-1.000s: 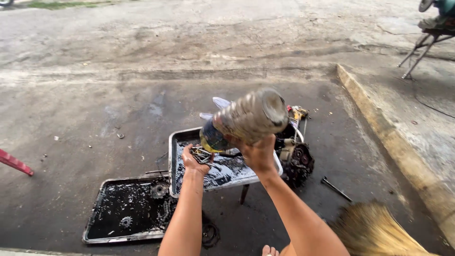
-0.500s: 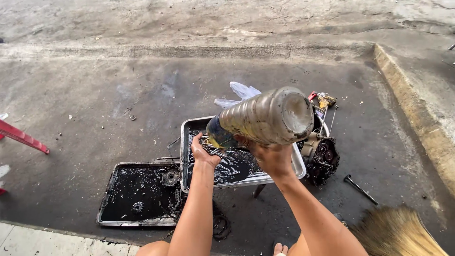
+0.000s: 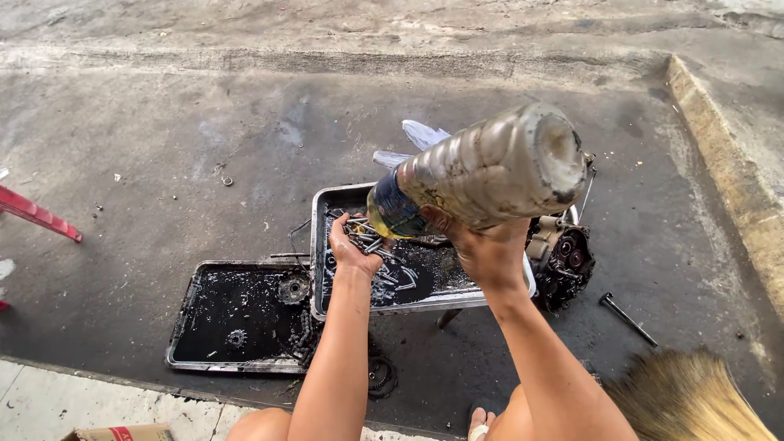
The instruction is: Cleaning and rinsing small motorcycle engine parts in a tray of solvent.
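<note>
A: Status against the earlier views?

B: The bottle (image 3: 482, 175) appears larger and higher in view than a second ago, base end toward the camera, neck end tilted down over the upper tray (image 3: 327, 212). The bolts (image 3: 365, 237) remain in the same palm. Judgement: pouring over the bolts continues; no liquid stream can be made out.

A: Right hand?

B: The right hand (image 3: 490, 253) is wrapped closed around the bottle from beneath, fingers curled over its lower side.

A: Left hand?

B: The left hand (image 3: 353, 249) is cupped, partly closed on a bundle of long bolts, held over the upper tray just under the bottle's neck.

A: Surroundings?

B: A lower tray (image 3: 184, 327) of dark fluid with a sprocket (image 3: 291, 288) lies on the floor; an engine casing (image 3: 563, 257) sits right of the trays, a broom (image 3: 694, 400) nearer.
</note>
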